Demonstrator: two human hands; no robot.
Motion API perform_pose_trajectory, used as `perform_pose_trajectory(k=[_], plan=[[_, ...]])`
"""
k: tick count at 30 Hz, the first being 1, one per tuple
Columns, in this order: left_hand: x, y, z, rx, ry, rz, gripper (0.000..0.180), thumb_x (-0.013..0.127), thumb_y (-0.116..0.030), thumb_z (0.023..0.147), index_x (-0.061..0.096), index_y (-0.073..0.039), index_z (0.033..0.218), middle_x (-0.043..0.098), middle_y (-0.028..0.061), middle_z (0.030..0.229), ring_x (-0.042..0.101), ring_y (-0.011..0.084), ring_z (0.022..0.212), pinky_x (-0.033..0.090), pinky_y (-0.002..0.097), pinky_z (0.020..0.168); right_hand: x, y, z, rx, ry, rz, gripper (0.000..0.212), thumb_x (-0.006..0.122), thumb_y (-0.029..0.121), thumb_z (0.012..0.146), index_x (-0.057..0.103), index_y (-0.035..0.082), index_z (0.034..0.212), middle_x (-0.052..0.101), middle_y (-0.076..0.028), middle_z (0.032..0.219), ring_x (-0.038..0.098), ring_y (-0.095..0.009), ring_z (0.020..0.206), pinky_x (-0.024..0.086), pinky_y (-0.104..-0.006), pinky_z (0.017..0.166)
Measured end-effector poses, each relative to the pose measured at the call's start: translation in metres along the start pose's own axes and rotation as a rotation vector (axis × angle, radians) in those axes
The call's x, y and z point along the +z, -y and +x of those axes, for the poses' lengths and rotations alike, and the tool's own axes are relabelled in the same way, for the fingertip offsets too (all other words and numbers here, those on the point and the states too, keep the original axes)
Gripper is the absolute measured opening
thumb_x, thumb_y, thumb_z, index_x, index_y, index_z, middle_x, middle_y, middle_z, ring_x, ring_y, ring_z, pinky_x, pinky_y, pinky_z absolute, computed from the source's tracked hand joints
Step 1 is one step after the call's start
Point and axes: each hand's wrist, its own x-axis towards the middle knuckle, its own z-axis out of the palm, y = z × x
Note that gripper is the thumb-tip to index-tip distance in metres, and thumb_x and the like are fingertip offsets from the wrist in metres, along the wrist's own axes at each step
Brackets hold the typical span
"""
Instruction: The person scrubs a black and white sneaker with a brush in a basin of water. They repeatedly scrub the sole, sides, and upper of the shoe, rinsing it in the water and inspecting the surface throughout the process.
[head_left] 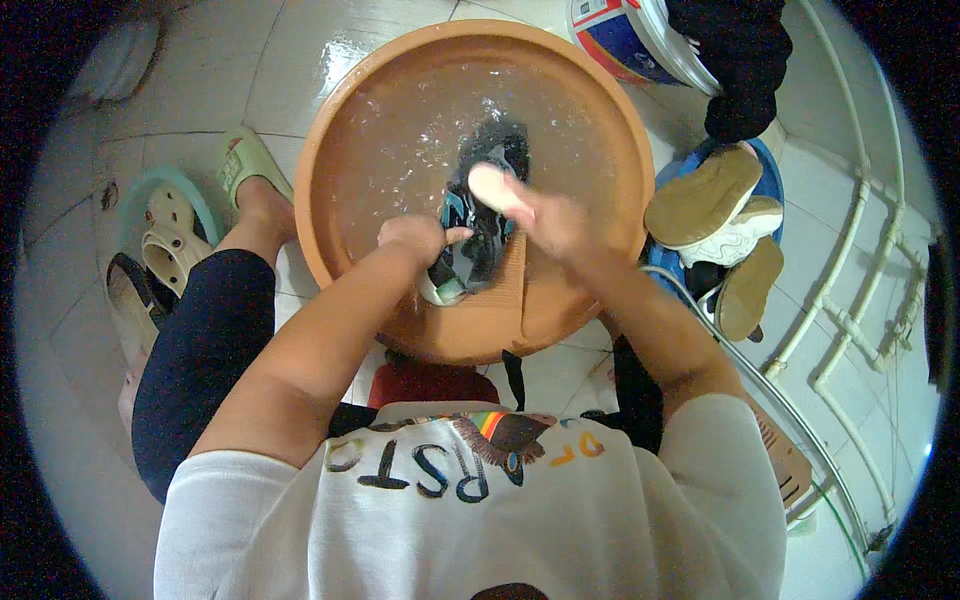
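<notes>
One shoe [482,240] slants away rightward; left hand [412,236] grips it, right hand [556,224] a brush [490,187]

Left forearm [345,320] angled in, left hand [410,235] curled with thumb [458,235] stuck out rightward; right forearm [655,315] angled in too, right hand [556,222] slightly farther forward, blurred, probably closed.

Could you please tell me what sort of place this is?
Probably a washroom or laundry area: it has a tiled floor, white pipes and a large orange basin of water.
</notes>
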Motion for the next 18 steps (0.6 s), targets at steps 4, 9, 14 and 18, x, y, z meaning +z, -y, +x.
perform_pose_trajectory(k=[4,9,14,18], plan=[[-0.005,-0.005,0.000,-0.004,0.013,-0.024,0.068,0.042,-0.069,0.075,0.065,-0.009,0.097,0.064,0.0110,0.099,0.059,0.0275,0.097,0.044,0.0384,0.083,-0.002,-0.013,0.076,0.112,-0.268,-0.097,0.043,0.046,0.043,0.086,0.042,0.032,0.128,0.063,-0.015,0.089,0.060,-0.035,0.080,0.047,-0.0447,0.069],[0.002,-0.004,0.001,-0.048,-0.043,-0.042,0.065,0.044,-0.067,0.076,0.066,-0.009,0.096,0.065,0.0105,0.096,0.060,0.0279,0.095,0.044,0.0391,0.083,0.035,-0.002,0.036,0.066,-0.192,0.207,0.044,0.044,0.042,0.087,0.039,0.031,0.130,0.061,-0.019,0.091,0.059,-0.037,0.082,0.047,-0.0431,0.073],[-0.010,-0.009,-0.008,0.014,0.010,-0.010,0.067,0.041,-0.066,0.078,0.063,-0.007,0.099,0.063,0.0122,0.100,0.058,0.0281,0.098,0.043,0.0388,0.084,0.008,0.008,0.015,0.006,-0.079,0.011,0.041,0.047,0.044,0.085,0.051,0.022,0.119,0.063,-0.018,0.084,0.060,-0.036,0.078,0.048,-0.0426,0.067],[-0.007,-0.008,-0.004,0.023,-0.011,-0.051,0.066,0.039,-0.065,0.080,0.063,-0.006,0.098,0.062,0.0144,0.101,0.058,0.0298,0.098,0.043,0.0407,0.083,0.020,-0.020,0.077,0.084,-0.275,-0.002,0.041,0.047,0.047,0.084,0.053,0.022,0.116,0.062,-0.016,0.087,0.060,-0.035,0.079,0.047,-0.0440,0.068]])
